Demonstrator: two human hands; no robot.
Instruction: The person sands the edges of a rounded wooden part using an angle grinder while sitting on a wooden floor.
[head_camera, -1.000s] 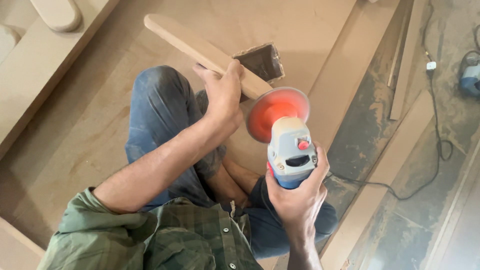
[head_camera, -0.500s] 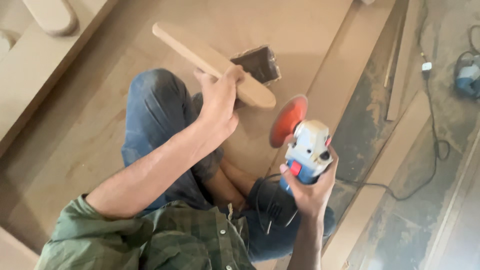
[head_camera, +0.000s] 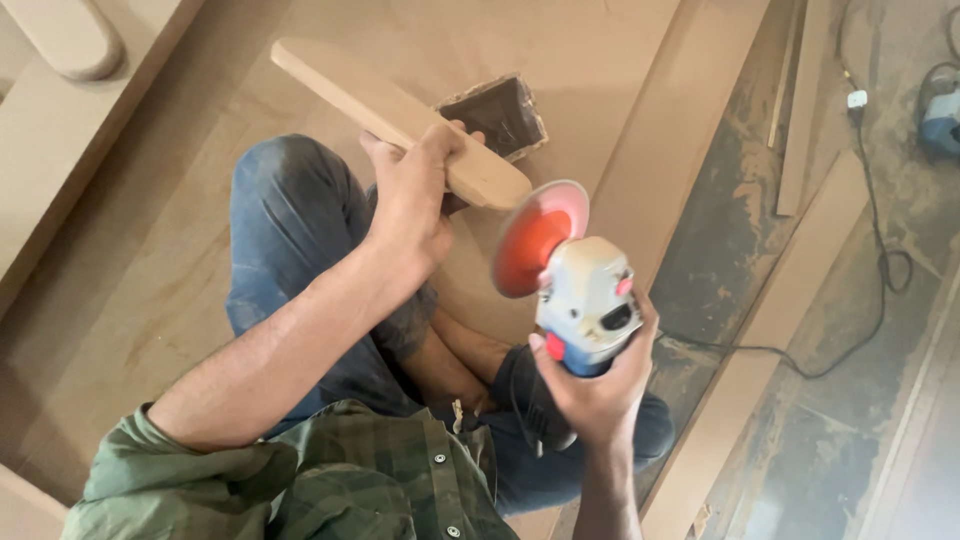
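The scene is lit evenly by soft, diffuse daylight; no single source can be identified. Only faint shadows are cast on the pale brown fibreboard sheet (head_camera: 180, 260) beneath the seated figure. No glare is recorded. The round orange sanding disc (head_camera: 538, 237) is smeared by motion blur. Slight softness is seen toward the frame corners. Colours are rendered warm.

The wooden slat (head_camera: 395, 112) sits in the left hand (head_camera: 408, 205), above the knee (head_camera: 290, 200), its rounded end just beside the disc of the grinder (head_camera: 575, 285) in the right hand (head_camera: 595, 385). A sanding block (head_camera: 497, 115) lies on the board (head_camera: 180, 300) behind the slat, and a cable (head_camera: 850, 330) trails across the floor to the right.
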